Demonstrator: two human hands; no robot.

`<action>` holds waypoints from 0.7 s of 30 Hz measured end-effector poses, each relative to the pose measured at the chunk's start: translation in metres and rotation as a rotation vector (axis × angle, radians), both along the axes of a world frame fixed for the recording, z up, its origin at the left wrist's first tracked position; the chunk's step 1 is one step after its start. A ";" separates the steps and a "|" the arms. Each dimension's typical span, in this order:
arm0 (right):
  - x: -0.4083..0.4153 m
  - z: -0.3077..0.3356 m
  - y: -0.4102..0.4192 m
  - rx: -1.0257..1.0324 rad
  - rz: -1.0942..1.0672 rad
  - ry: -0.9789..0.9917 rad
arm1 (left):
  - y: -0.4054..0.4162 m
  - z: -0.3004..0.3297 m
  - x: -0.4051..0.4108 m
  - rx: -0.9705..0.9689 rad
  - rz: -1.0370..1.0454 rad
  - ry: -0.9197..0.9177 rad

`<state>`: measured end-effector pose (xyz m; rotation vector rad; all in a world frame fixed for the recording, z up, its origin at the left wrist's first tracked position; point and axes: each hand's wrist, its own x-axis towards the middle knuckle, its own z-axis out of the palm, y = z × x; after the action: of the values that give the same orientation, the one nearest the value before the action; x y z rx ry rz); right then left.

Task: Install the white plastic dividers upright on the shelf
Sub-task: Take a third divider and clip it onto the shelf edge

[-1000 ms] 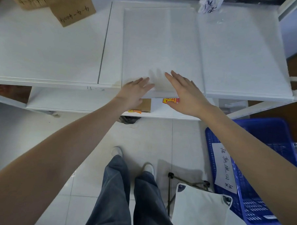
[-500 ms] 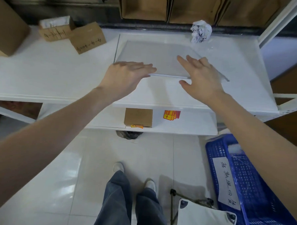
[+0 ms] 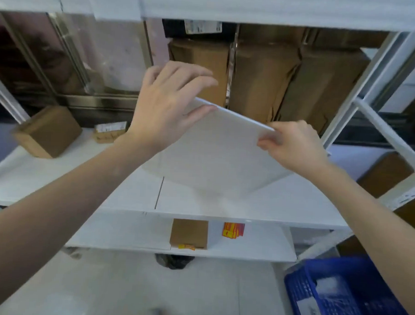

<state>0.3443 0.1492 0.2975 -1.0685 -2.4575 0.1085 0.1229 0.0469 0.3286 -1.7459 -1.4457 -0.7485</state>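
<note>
- Your left hand: fingers clasped over the upper corner of the white divider.
- Your right hand: pinching its right edge.
- Divider: smooth, flat, rectangular; tilted above the shelf, lower edge seemingly touching it.

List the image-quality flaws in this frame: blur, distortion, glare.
Head view: motion blur softens both hands, left hand and right hand, and the white divider they hold; wide-angle distortion bows the shelf and its uprights; mild glare off the floor tiles; lighting is even, shadows faint.
</note>
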 end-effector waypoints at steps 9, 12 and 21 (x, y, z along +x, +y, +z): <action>0.050 0.114 -0.045 -0.016 0.077 0.062 | -0.034 0.107 0.046 0.082 -0.130 -0.038; 0.071 0.147 -0.053 -0.042 0.089 0.172 | -0.044 0.134 0.062 0.125 -0.172 -0.056; 0.123 0.227 -0.086 -0.171 0.104 0.463 | -0.059 0.193 0.099 0.172 -0.218 -0.054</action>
<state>0.4673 0.0628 0.5240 -0.8643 -2.1057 0.5439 0.2219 -0.0119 0.5215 -1.7777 -1.1989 -1.0108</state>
